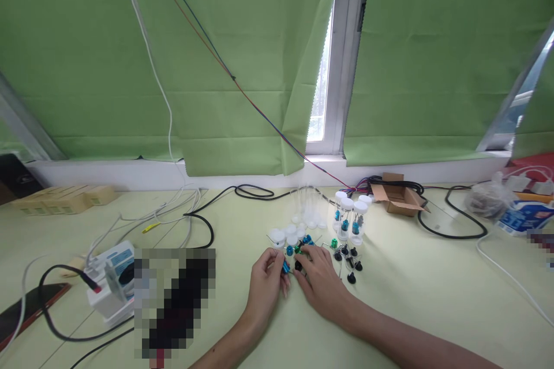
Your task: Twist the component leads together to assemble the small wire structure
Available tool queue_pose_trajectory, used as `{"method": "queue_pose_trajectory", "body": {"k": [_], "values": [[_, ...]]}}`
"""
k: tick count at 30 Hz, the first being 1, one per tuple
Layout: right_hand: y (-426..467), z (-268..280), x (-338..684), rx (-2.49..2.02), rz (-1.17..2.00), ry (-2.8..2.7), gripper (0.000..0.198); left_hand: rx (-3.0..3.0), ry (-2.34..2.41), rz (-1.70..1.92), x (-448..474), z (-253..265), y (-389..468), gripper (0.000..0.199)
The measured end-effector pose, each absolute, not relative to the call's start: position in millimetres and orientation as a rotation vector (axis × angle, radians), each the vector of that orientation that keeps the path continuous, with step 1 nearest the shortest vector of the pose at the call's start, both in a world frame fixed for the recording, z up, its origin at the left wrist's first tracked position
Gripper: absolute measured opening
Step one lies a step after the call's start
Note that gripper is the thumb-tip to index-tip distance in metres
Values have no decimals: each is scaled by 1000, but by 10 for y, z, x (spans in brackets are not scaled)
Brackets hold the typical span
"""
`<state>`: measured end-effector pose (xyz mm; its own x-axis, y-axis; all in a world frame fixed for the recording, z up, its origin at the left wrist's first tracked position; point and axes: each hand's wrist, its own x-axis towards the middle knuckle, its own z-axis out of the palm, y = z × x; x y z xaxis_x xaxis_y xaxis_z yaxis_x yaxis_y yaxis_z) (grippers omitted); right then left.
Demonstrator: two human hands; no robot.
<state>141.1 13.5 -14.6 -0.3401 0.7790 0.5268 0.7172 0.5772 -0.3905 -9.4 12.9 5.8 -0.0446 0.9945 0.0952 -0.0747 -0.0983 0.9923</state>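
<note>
My left hand (pixel 266 277) is closed, its thumb and fingers around a small blue cylindrical part (pixel 285 267). Just to its right, my right hand (pixel 320 274) curls over the small parts, with a small black part (pixel 298 265) between thumb and fingers; the fingers partly hide it. Beyond the fingertips lie loose blue parts (pixel 289 250) and a green part (pixel 334 243). Several black disc-based pieces with stems (pixel 351 278) are scattered right of my right hand. White round caps (pixel 291 236) sit behind my hands.
Clear tubes (pixel 310 213) stand at the back, beside white-capped tubes (pixel 345 222) with blue parts inside. An open cardboard box (pixel 398 199) and black cables (pixel 454 236) are behind to the right. At left are a power strip (pixel 110 282) and yellowish blocks (pixel 64 200).
</note>
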Motion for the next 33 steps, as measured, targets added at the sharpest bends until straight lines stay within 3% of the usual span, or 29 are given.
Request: {"method": "queue_pose_trajectory", "body": {"k": [33], "values": [[159,-166,1405,-1180,81,-2132,26,1205,1111,1323,-80,52,147,35]]}}
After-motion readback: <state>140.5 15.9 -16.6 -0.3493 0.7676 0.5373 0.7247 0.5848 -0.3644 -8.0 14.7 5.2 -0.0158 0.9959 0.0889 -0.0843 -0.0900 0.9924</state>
